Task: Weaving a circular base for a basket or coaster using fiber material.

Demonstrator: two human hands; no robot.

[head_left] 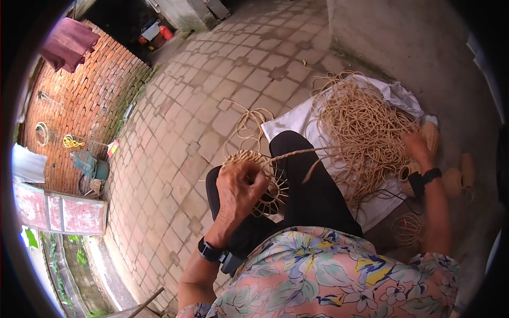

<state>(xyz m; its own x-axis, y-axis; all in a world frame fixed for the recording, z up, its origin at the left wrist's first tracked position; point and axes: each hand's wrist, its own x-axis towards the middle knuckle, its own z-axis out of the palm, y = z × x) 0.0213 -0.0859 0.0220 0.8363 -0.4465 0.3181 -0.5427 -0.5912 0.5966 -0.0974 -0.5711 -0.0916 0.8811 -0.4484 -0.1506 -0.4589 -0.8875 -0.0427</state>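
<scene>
My left hand (239, 186) is closed on a small half-woven straw basket (258, 177) that rests on my knee, its bare ribs sticking out below the woven part. A twisted straw cord (297, 153) runs from the basket to the right. My right hand (417, 146) reaches out into a big tangled pile of tan straw cord (360, 124) lying on a white cloth (289, 119); its fingers are buried in the strands. Both wrists wear black bands.
Finished small woven pieces (458, 177) and a bare wire frame (407, 229) lie at the right by the grey wall. Paved tile ground spreads ahead. A brick wall (79, 100) with hanging cord coils and a red cloth stands at the left.
</scene>
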